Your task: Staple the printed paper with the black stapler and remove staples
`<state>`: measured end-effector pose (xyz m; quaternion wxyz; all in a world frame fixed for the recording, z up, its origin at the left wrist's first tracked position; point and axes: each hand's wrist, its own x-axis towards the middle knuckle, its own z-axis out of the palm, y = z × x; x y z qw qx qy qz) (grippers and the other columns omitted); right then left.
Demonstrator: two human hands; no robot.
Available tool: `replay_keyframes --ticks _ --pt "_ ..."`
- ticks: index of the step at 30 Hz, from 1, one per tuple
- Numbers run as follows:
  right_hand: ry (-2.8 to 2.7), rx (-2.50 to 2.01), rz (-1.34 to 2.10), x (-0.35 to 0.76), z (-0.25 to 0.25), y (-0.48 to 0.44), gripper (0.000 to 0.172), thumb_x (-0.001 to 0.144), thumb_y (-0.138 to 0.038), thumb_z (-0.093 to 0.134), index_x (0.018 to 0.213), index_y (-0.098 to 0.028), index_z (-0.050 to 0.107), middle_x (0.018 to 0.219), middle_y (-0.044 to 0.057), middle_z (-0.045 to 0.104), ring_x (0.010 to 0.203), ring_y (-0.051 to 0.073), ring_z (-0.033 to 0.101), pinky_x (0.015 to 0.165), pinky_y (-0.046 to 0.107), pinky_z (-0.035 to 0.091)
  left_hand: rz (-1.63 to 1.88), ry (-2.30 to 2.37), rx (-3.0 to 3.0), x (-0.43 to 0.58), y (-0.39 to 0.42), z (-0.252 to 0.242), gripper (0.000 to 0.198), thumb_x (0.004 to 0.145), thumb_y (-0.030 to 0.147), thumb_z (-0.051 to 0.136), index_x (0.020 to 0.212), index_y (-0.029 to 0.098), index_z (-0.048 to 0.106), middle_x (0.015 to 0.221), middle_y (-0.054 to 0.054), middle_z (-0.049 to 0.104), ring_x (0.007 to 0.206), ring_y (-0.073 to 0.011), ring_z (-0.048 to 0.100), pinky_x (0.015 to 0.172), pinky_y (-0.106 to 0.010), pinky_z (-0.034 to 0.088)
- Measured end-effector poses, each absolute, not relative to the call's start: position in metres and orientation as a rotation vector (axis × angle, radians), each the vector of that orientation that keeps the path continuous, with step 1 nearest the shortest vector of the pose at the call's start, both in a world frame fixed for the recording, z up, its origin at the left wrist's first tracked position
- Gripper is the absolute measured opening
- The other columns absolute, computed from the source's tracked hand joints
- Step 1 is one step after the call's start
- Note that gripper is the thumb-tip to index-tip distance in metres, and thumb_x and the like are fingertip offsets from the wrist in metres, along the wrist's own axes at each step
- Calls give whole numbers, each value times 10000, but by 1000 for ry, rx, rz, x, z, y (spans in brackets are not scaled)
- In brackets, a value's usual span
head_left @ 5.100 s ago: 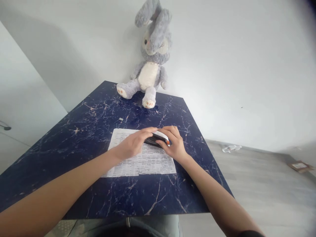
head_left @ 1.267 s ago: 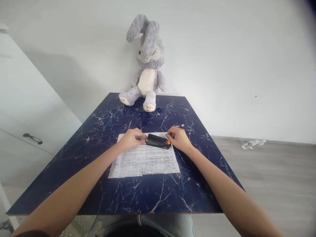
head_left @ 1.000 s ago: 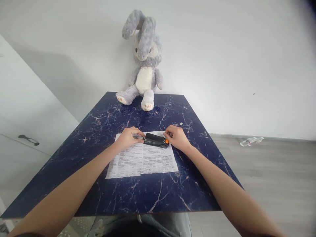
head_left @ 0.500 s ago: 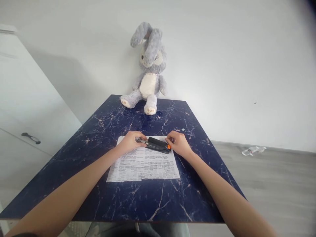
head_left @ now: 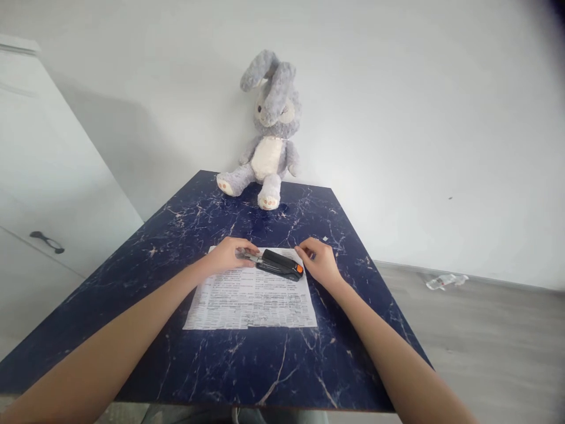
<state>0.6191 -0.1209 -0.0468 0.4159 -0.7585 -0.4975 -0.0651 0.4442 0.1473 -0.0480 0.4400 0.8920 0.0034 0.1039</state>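
Note:
A black stapler (head_left: 279,265) with an orange patch at its right end lies aslant on a printed sheet of paper (head_left: 265,306). From the stapler's left end a silver metal part sticks out. My left hand (head_left: 229,254) has its thumb and fingers on either side of this metal part, closed on it. Just past the orange end, at the sheet's upper right corner, is my right hand (head_left: 318,259). Its fingers are curled in with the tips close together, apart from the stapler; whatever they may pinch is hidden.
A grey plush rabbit (head_left: 269,156) sits at the far end of the dark blue marbled table (head_left: 212,359), against the wall. To the left stands a white cabinet (head_left: 66,176) with a dark handle. Clear plastic packaging (head_left: 445,281) lies on the floor at right.
My right hand has come away from the stapler's orange end. My left hand has drawn slightly left, and more of the silver part shows. The whole view has shifted a little.

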Motion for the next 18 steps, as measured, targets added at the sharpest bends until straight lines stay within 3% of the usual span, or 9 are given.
replay_keyframes --ticks 4,7,11,14,18 --pt "-1420 -1790 -49 606 -33 -123 184 1014 -359 578 1017 -214 690 992 88 713 896 228 643 831 375 516 186 35 2190 440 166 -41 293 762 380 848 1029 260 830 1027 -79 810 965 -270 762 914 -399 592" --pt "-1599 -1836 86 593 -36 -118 299 937 -378 703 1184 -218 654 1085 101 708 980 257 641 877 399 512 144 13 2157 442 168 -43 288 735 388 862 999 276 838 1006 -66 813 946 -272 764 889 -394 594" --pt "-1645 -1782 238 582 -49 -109 306 927 -363 716 1183 -218 633 1049 67 706 928 227 648 861 366 510 206 -182 2224 447 147 -51 366 669 436 912 990 280 828 910 -37 797 862 -246 732 857 -359 550" --pt "-1700 -1639 309 580 -53 -105 348 925 -419 719 1187 -214 617 1071 62 694 942 219 645 868 351 516 315 -345 2344 451 130 -57 464 626 500 935 1014 288 792 1005 -24 774 935 -245 696 897 -338 477" --pt "-1689 -1647 356 577 -52 -101 364 930 -429 700 1195 -209 580 1076 61 671 933 212 632 837 333 520 298 -391 2365 451 129 -58 440 658 533 916 985 286 756 1061 -14 744 981 -240 670 924 -325 435"
